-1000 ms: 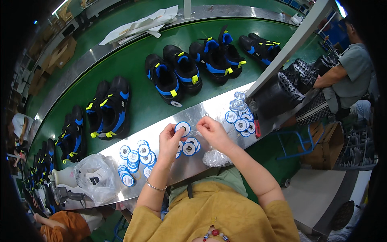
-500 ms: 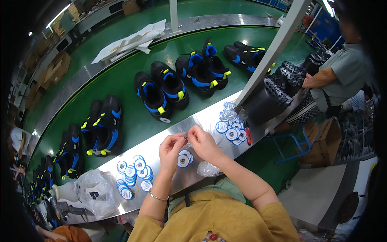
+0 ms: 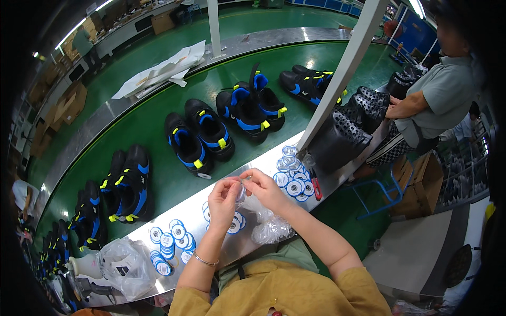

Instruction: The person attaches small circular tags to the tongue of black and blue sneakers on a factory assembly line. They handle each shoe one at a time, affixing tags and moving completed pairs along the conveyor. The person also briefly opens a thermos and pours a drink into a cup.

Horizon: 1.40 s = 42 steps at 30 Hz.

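"Tag [image 3: 241, 195] location?"

"Above bench [image 3: 190, 211], being pinched by left hand [image 3: 223, 204]; fingertips of right hand [image 3: 266, 192] are being pressed together, contents unclear."

"Handling?"

"Probably light, stiff, slick; rim grip is being advised."

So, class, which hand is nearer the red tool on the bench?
Right. The right hand is left of the red tool; the left hand is farther left.
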Available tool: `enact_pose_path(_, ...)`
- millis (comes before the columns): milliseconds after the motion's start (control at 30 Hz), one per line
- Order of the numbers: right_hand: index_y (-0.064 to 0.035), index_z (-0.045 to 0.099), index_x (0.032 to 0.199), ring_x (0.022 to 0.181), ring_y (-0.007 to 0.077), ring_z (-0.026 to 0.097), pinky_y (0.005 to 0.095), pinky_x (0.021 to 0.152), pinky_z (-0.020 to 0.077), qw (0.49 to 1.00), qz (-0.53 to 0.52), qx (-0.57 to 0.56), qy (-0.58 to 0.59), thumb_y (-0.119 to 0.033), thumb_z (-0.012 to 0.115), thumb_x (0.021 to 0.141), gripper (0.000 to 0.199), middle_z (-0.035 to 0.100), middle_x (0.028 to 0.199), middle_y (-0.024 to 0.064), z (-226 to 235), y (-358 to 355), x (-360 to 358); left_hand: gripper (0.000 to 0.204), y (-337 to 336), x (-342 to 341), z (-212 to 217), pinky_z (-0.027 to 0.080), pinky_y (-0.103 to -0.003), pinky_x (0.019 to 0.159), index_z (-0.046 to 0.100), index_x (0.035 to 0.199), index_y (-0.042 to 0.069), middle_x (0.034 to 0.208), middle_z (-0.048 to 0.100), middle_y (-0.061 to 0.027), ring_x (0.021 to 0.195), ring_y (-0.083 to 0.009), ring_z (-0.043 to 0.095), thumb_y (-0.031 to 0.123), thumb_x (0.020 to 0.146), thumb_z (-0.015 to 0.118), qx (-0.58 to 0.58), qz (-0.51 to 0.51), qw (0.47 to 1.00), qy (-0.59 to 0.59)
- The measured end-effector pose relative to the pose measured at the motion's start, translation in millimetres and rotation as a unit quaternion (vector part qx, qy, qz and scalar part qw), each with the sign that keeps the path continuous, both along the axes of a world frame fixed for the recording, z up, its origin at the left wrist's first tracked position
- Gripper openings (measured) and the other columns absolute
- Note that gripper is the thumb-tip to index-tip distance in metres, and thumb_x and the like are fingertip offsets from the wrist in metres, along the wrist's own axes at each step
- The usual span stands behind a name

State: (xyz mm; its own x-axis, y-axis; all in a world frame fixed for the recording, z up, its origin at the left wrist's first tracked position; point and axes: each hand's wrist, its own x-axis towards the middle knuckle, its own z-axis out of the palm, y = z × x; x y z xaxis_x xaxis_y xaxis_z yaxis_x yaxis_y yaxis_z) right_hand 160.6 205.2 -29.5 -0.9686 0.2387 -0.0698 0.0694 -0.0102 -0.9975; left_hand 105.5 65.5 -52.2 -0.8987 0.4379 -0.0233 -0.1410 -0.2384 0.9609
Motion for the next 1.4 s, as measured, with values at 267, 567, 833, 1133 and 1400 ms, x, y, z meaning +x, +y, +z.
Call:
enact_pose_path(267, -0.0002, 0.062, 0.093, 0.066, 0.0077, 0.053, 0.0238, 0.059, 0.0418, 0.997, -0.026, 0.078, -0.014, -0.010, 0.060, 0.093, 0.011, 0.060, 0.074, 0.0022, -5, 62, -7, 0.012, 54, -47, 18, 0.050, -0.028, 0.076, 0.063, 0.101, -0.001, 0.118, 0.060, -0.0122, 0.095, -0.0177, 0.061, 0.006, 0.093, 0.059, -0.096, -0.033, 0.964, 0.246)
enact_pose_path(567, -0.0030, 0.065, 0.095, 0.076, 0.0340, 0.063, 0.0385, 0.065, 0.0490, 0.931, -0.148, 0.326, 0.070, -0.011, 0.062, 0.090, 0.010, 0.065, 0.085, 0.0157, -8, 109, -37, 0.050, 155, -133, -28, 0.049, -0.034, 0.088, 0.046, 0.134, 0.000, 0.131, 0.052, -0.0193, 0.097, -0.0287, 0.063, -0.002, 0.084, 0.053, -0.181, -0.114, 0.945, 0.248)
enact_pose_path(833, -0.0050, 0.067, 0.096, 0.073, 0.0331, 0.063, 0.0373, 0.063, 0.0495, 0.881, -0.138, 0.444, 0.090, -0.006, 0.064, 0.087, 0.010, 0.063, 0.081, 0.0150, -26, 126, -50, 0.041, 99, -123, -17, 0.053, -0.031, 0.080, 0.057, 0.122, -0.003, 0.107, 0.064, -0.0152, 0.094, -0.0201, 0.064, -0.007, 0.083, 0.047, -0.201, -0.065, 0.968, 0.138)
enact_pose_path(1133, -0.0103, 0.068, 0.093, 0.074, 0.0335, 0.062, 0.0407, 0.064, 0.0495, 0.862, -0.106, 0.487, 0.094, -0.011, 0.064, 0.086, 0.008, 0.061, 0.080, 0.0111, -34, 117, -59, 0.027, 103, -76, -40, 0.052, -0.022, 0.073, 0.055, 0.105, -0.001, 0.094, 0.063, -0.0064, 0.082, -0.0096, 0.061, -0.002, 0.083, 0.071, -0.155, 0.036, 0.984, 0.082)
enact_pose_path(1400, -0.0107, 0.067, 0.093, 0.075, 0.0338, 0.062, 0.0420, 0.065, 0.0500, 0.865, -0.093, 0.486, 0.080, -0.012, 0.062, 0.088, 0.008, 0.060, 0.081, 0.0107, -34, 116, -58, 0.010, 102, -79, -40, 0.052, -0.020, 0.067, 0.061, 0.098, -0.002, 0.087, 0.066, -0.0046, 0.074, -0.0082, 0.062, 0.003, 0.090, 0.065, -0.139, 0.054, 0.986, 0.080)
